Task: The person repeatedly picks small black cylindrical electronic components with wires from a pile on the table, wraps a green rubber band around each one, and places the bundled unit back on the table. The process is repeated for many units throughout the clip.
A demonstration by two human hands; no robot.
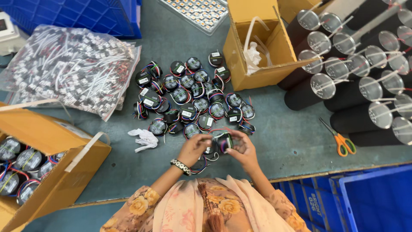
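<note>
- Where the grey worktable (283, 141) is seen from above, most of its right side is taken up by black cylinders with clear end caps (356, 81), laid in rows.
- At the upper left, a clear bag of white-wired small parts (73, 68) is spread out, with a blue crate (86, 15) behind it.
- A brown carton (47, 159) at the lower left is filled with round wired units; a second open carton (257, 47) stands at the top centre.
- A loose pile of round black wired modules (189, 92) is heaped mid-table, with a crumpled white scrap (145, 138) beside it.
- Orange-handled scissors (341, 139) are laid near the cylinders.
- One black module (223, 141) is held just below the pile, between both hands.
- The left hand (194, 148), a bracelet at its wrist, is curled, fingers closed on the module's left edge.
- The right hand (244, 150) is partly closed, fingertips pinching the module's right side.
</note>
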